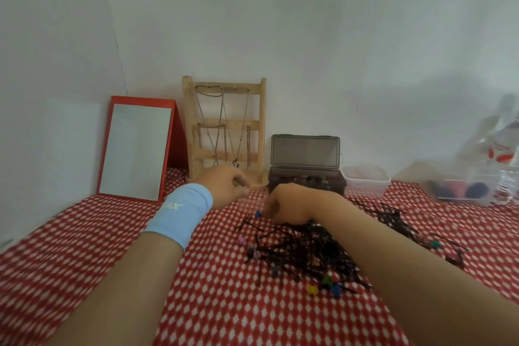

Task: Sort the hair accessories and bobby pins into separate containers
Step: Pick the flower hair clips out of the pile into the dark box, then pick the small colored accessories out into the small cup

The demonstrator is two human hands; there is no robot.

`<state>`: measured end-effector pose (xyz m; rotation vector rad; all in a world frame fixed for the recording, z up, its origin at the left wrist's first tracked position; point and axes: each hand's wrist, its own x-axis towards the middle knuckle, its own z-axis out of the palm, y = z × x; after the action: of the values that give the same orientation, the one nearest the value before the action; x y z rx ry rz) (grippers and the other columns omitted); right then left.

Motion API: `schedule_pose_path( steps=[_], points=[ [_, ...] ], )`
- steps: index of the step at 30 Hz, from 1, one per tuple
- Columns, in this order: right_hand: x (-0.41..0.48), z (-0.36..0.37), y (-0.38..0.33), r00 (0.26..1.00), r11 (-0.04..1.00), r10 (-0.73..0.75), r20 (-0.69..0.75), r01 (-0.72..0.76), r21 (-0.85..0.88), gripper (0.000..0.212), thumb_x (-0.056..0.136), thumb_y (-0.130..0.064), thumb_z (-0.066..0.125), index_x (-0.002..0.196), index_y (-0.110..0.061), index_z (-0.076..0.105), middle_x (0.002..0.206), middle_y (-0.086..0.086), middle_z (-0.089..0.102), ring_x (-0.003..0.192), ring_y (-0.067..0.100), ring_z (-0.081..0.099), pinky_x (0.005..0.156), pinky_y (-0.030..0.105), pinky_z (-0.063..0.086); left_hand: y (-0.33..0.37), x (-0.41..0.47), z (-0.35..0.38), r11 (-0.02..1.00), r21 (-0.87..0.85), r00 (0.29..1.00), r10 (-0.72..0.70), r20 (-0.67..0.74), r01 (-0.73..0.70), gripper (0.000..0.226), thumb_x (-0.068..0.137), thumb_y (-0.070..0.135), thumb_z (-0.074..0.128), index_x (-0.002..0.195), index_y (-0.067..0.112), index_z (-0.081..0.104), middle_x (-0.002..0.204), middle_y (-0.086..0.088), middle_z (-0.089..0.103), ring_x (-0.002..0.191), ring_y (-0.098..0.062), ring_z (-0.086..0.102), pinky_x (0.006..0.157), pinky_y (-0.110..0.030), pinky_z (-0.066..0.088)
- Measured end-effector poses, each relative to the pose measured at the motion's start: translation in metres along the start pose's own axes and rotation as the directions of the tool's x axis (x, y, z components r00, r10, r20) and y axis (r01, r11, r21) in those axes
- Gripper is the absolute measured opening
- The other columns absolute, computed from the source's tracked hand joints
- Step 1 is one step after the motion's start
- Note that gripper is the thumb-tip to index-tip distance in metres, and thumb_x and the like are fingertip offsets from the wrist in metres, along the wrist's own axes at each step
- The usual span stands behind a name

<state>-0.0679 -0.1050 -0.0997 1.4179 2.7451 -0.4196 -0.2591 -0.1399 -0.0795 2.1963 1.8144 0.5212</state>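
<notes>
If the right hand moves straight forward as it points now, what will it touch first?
Probably the dark box: the right hand points away from the person and the box stands just behind it. Depth is unclear from one view.

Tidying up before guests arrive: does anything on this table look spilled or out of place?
Yes. A tangled heap of black bobby pins lies loose on the red cloth, small coloured clips mixed in, while the open dark box stands behind.

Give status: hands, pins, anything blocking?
Left hand curled, contents unclear. Right hand pinching at edge of pin pile. Dark box open behind. Nothing blocking.
</notes>
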Motion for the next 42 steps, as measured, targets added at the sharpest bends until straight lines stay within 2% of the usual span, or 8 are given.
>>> schedule_pose_path(
  steps=[7, 11, 15, 21, 26, 31, 36, 42],
  points=[
    [-0.027, -0.023, 0.057, 0.985, 0.990, 0.128, 0.119, -0.119, -0.081, 0.035, 0.085, -0.028, 0.079, 0.120, -0.029, 0.072, 0.124, -0.012, 0.065, 0.109, 0.010, 0.058, 0.106, 0.032, 0.045, 0.040, 0.041, 0.011, 0.990, -0.058, 0.991, 0.122, -0.060, -0.125, 0.018, 0.090, 0.025, 0.067, 0.107, 0.028, 0.072, 0.116, 0.007, 0.065, 0.099, -0.009, 0.057, 0.085, -0.022, 0.041],
    [-0.035, -0.040, 0.078, 0.982, 0.987, 0.107, -0.156, -0.086, 0.137, 0.020, 0.090, -0.024, 0.074, 0.109, -0.028, 0.077, 0.103, -0.016, 0.071, 0.094, 0.002, 0.064, 0.091, 0.020, 0.048, 0.058, 0.069, 0.023, 0.986, -0.096, 0.987, 0.127, -0.099, -0.136, 0.024, 0.092, 0.029, 0.065, 0.116, 0.027, 0.065, 0.112, 0.007, 0.065, 0.096, -0.009, 0.057, 0.084, -0.023, 0.042],
    [-0.028, -0.060, 0.095, 0.923, 0.985, 0.171, -0.344, -0.150, 0.089, 0.021, 0.095, -0.019, 0.064, 0.110, -0.023, 0.076, 0.111, -0.006, 0.072, 0.103, 0.011, 0.064, 0.091, 0.023, 0.047, 0.069, 0.100, 0.031, 0.988, -0.113, 0.987, 0.089, -0.135, -0.105, 0.022, 0.091, 0.031, 0.066, 0.112, 0.026, 0.062, 0.107, 0.007, 0.066, 0.095, -0.014, 0.061, 0.086, -0.030, 0.049],
    [-0.015, -0.055, 0.103, 0.924, 0.982, 0.190, -0.331, -0.180, 0.059, 0.028, 0.096, -0.013, 0.058, 0.117, -0.019, 0.074, 0.118, 0.000, 0.072, 0.111, 0.018, 0.065, 0.099, 0.031, 0.049, 0.065, 0.118, 0.045, 0.993, -0.083, 0.995, 0.079, -0.061, -0.084, 0.043, 0.086, 0.031, 0.072, 0.126, 0.030, 0.057, 0.125, 0.010, 0.061, 0.112, -0.016, 0.059, 0.099, -0.034, 0.047],
    [-0.018, -0.040, 0.093, 0.968, 0.995, 0.093, -0.232, -0.081, 0.062, 0.015, 0.090, -0.018, 0.070, 0.098, -0.025, 0.080, 0.090, -0.016, 0.069, 0.083, 0.001, 0.063, 0.083, 0.022, 0.052, 0.048, 0.093, 0.043, 0.979, -0.100, 0.981, 0.167, -0.103, -0.177, 0.013, 0.087, 0.023, 0.071, 0.094, 0.032, 0.065, 0.096, 0.014, 0.063, 0.088, -0.005, 0.058, 0.081, -0.022, 0.047],
    [-0.014, -0.024, 0.082, 0.976, 0.974, 0.108, -0.190, -0.142, -0.175, 0.019, 0.092, -0.018, 0.069, 0.103, -0.029, 0.079, 0.112, -0.009, 0.071, 0.101, 0.016, 0.066, 0.092, 0.034, 0.056, 0.023, 0.056, 0.039, 0.983, 0.073, 0.985, 0.167, 0.053, -0.171, 0.013, 0.087, 0.030, 0.070, 0.087, 0.042, 0.068, 0.095, 0.020, 0.055, 0.094, -0.001, 0.050, 0.087, -0.024, 0.042],
    [-0.011, -0.018, 0.071, 0.987, 0.969, 0.117, -0.109, -0.137, -0.203, 0.023, 0.091, -0.015, 0.069, 0.107, -0.028, 0.079, 0.121, -0.008, 0.068, 0.110, 0.017, 0.063, 0.099, 0.036, 0.053, 0.001, 0.035, 0.045, 0.992, 0.121, 0.999, -0.034, -0.025, 0.036, 0.061, 0.078, 0.044, 0.073, 0.133, 0.040, 0.048, 0.140, 0.001, 0.039, 0.136, -0.025, 0.029, 0.114, -0.046, 0.030],
    [-0.016, -0.018, 0.065, 0.989, 0.980, 0.124, -0.084, -0.136, -0.146, 0.019, 0.090, -0.021, 0.072, 0.107, -0.026, 0.079, 0.118, -0.008, 0.070, 0.103, 0.015, 0.066, 0.095, 0.037, 0.056, 0.002, 0.033, 0.052, 0.987, -0.142, 0.996, -0.084, -0.025, 0.080, 0.078, 0.075, 0.040, 0.080, 0.141, 0.018, 0.045, 0.134, 0.000, 0.055, 0.118, -0.016, 0.053, 0.099, -0.028, 0.043]
  ],
)
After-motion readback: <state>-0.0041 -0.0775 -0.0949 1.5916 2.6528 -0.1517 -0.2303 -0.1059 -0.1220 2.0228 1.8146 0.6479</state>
